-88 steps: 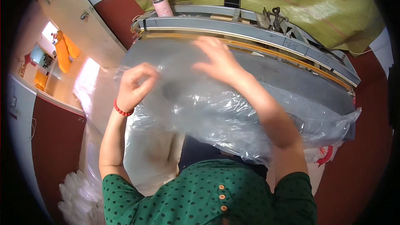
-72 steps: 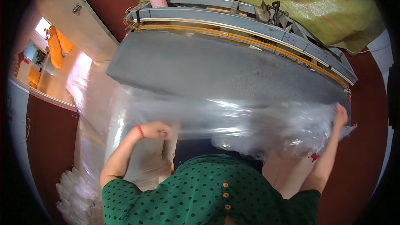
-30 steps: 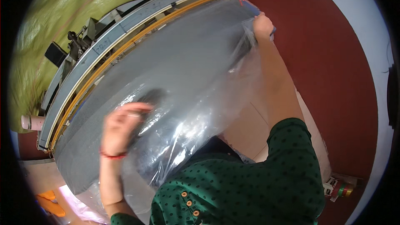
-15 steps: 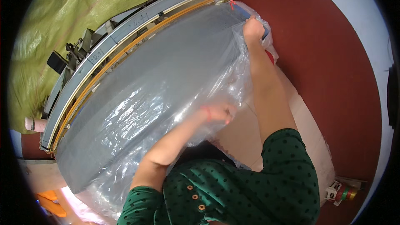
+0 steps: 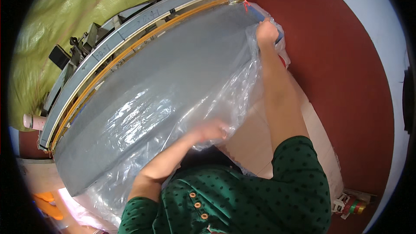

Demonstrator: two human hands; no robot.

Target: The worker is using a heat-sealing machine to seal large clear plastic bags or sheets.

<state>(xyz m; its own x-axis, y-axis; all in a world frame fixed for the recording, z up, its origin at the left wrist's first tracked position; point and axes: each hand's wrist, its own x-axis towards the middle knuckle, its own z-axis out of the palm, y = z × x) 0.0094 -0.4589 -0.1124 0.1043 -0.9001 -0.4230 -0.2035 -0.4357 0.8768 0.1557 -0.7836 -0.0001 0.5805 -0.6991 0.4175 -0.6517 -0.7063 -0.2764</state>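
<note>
Film [image 5: 141,115]: laid over the bench [image 5: 190,32], near edge hanging.
Right hand [image 5: 267,31]: clenched on film at the right end, apparently so it is anchored.
Left hand [image 5: 213,131]: poised at the near edge (blurred; whether film is gripped cannot be told).
Bench: grey, bordered by a metal rail [image 5: 125,31].
Room: red wall [image 5: 338,82], pale floor [image 5: 255,134] are seen.

Clear, glossy plastic film [image 5: 141,113], thin and see-through, spread over part of the grey tabletop [image 5: 203,30], finely wrinkled with bright glints toward the tabletop's left end, loosely creased along its near edge and hanging past it, bunched at its right end.
</note>
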